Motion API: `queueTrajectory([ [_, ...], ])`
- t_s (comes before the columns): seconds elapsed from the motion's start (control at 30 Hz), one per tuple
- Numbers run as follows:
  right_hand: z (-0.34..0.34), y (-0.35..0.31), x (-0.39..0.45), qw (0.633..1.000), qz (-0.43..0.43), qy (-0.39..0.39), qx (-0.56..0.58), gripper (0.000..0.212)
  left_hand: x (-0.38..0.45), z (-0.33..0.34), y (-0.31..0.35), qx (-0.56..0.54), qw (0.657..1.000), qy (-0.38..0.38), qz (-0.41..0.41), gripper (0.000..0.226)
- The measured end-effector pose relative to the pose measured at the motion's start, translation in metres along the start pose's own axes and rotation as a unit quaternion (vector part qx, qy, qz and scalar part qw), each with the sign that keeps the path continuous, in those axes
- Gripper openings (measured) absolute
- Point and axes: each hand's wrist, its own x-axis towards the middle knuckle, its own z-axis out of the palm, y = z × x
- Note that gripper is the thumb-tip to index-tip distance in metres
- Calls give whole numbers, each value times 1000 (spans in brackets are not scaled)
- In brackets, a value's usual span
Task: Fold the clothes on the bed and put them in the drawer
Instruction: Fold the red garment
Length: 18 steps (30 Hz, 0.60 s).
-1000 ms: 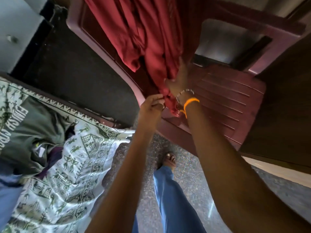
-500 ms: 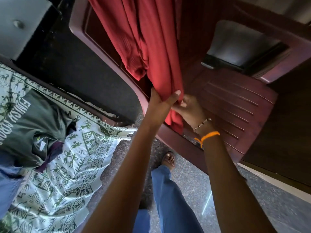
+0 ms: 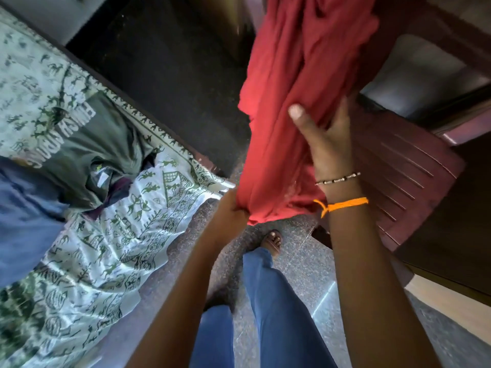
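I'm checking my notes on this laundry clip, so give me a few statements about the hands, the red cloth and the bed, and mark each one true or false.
1. The left hand grips the lower edge of the red cloth garment. True.
2. The right hand is empty and away from the garment. False: its thumb lies over the red cloth and it holds the fabric.
3. A dark green printed T-shirt lies on the patterned white and green bedsheet. True.
4. The red garment lies flat on the bed. False: it hangs in front of the maroon plastic chair.
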Motion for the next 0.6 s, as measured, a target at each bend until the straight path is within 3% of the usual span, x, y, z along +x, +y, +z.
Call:
queueTrajectory([
  [0.07, 28, 7, -17, 994, -9, 2, -109, 62, -19, -18, -26, 7, 1000, 19, -3, 37],
  [0.13, 55, 20, -39, 985, 1, -46, -168, 47, -37, -38, -48, -3, 1000, 6, -17, 40],
  [0.2, 85, 30, -66, 978, 20, -108, -178, 33, -59, -56, -65, -98, 995, -1, -30, 34],
  [0.27, 113, 38, -92, 972, 50, -162, -163, 29, -81, -75, -78, -292, 955, 44, -36, 51],
  [0.37, 149, 43, -133, 955, 118, -239, -129, 8, -112, -106, -97, -518, 852, 81, -9, 55],
  [0.43, 169, 45, -160, 942, 144, -276, -127, 18, -128, -124, -108, -537, 838, 93, -27, 59],
  [0.5, 188, 47, -189, 922, 164, -322, -135, 28, -149, -139, -121, -543, 835, 90, -24, 79],
  [0.6, 215, 45, -233, 867, 168, -448, -138, 9, -186, -156, -137, -605, 785, 133, 14, 82],
])
